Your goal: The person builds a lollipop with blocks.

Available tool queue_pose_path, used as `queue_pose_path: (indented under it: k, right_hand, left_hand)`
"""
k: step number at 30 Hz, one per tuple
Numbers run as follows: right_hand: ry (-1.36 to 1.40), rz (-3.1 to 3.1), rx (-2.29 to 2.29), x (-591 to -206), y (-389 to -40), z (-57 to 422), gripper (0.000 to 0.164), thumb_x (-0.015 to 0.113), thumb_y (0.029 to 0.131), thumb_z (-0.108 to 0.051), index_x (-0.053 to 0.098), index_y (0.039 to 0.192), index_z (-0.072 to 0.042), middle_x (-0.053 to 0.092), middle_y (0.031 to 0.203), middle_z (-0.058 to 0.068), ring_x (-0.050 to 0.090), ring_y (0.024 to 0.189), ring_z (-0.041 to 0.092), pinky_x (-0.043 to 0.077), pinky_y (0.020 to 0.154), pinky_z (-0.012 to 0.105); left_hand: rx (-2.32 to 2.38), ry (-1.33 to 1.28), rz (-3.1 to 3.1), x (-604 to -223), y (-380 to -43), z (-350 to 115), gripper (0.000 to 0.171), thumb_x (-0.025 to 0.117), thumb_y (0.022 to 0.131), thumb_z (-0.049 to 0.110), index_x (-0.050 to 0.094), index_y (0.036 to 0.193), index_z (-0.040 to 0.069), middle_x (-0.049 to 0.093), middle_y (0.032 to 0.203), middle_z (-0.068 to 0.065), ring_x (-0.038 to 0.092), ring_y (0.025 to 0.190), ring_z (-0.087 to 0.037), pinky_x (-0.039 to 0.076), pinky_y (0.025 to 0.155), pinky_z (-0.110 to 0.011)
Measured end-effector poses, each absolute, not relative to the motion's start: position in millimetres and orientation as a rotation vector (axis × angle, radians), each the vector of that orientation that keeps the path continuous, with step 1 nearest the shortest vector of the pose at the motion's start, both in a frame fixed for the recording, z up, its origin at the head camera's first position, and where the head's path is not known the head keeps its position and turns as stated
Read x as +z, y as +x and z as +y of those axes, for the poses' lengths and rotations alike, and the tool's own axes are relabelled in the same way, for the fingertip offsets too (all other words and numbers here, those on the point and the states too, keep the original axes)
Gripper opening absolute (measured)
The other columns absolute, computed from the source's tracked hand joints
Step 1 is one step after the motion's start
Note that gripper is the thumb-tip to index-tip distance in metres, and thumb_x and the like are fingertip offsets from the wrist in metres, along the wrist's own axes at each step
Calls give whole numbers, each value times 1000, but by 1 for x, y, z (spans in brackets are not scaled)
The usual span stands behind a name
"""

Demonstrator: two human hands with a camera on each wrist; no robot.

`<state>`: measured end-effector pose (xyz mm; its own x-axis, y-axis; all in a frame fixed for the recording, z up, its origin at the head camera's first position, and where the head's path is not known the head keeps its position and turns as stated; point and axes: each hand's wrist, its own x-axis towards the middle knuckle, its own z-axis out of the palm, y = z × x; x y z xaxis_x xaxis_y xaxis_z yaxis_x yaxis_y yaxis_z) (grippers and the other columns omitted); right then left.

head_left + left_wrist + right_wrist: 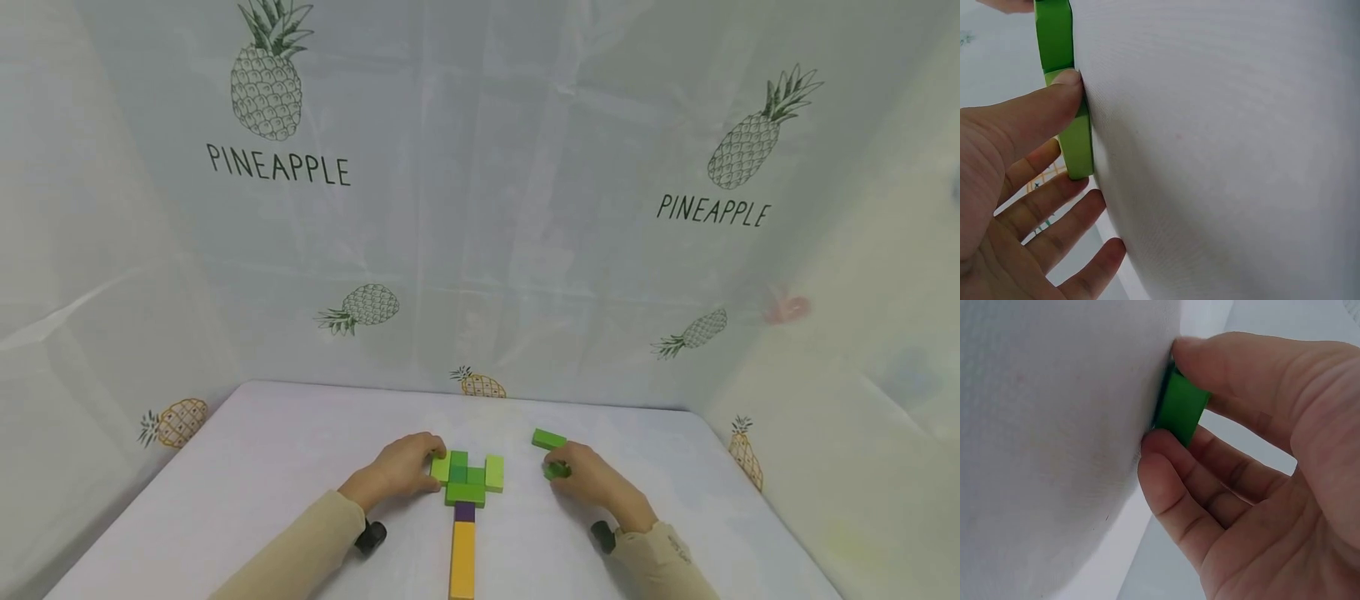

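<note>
My left hand point(405, 465) pinches a light green block point(441, 468) at the left side of a flat arrangement of blocks, thumb at its near end and index finger at its far end. In the left wrist view the thumb lies against the light green block point(1076, 147). To the right, my right hand point(592, 477) holds a green block point(557, 471), which shows between thumb and fingers in the right wrist view point(1182, 406). Just beyond that hand lies another green block point(549, 438).
The arrangement has green blocks point(465, 495) in the middle, a light green block point(494, 472) on the right, then a purple block point(465, 512) and a long orange-yellow block point(462, 558) below. A white table point(300, 425) meets a pineapple-printed curtain point(487, 208).
</note>
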<state>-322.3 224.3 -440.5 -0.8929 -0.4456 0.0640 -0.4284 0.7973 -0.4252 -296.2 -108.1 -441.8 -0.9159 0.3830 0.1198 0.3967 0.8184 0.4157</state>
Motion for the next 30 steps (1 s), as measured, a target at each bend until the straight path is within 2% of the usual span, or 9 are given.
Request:
queue_pose_path:
  k: [6,14,21,27,30]
  right_hand:
    - [-784,2951,-670,-441,-323,223,28,68,82,-4,69,110,-4,66,108,8,58,107,29,45,95,53]
    - [-851,2954,-662,-442,-324,219,33,70,81,-3,65,113,-1,63,95,2,55,83,15,50,78,40]
    - [-900,2941,-683,-444,-324,215,29,71,80,-3,67,109,0,65,97,3,55,78,11,50,70,31]
    - [-870,2939,-652,-443,-327,209,30,72,82,-7,69,112,-4,67,106,4,57,83,11,52,75,32]
    - [-859,2943,-624,-441,-328,204,31,70,82,-7,69,113,-4,67,104,3,56,83,12,51,75,33]
  left_hand:
    - [-682,-634,-2971,-441,-297,-108,41,84,72,23,65,108,13,63,115,-3,55,115,-28,44,99,-46]
    - [-671,-630,-2975,-440,-297,-107,42,84,72,23,65,107,13,63,114,-3,56,114,-28,44,99,-46]
    - [-680,-630,-2972,-443,-299,-107,42,85,71,22,65,107,13,63,114,-4,56,114,-28,44,98,-46]
    - [-681,-627,-2974,-443,-298,-107,42,85,71,22,65,107,12,63,114,-4,56,113,-28,44,98,-46]
    - [-676,-633,-2972,-442,-298,-107,42,85,71,22,65,107,13,63,112,-3,56,112,-28,45,98,-46]
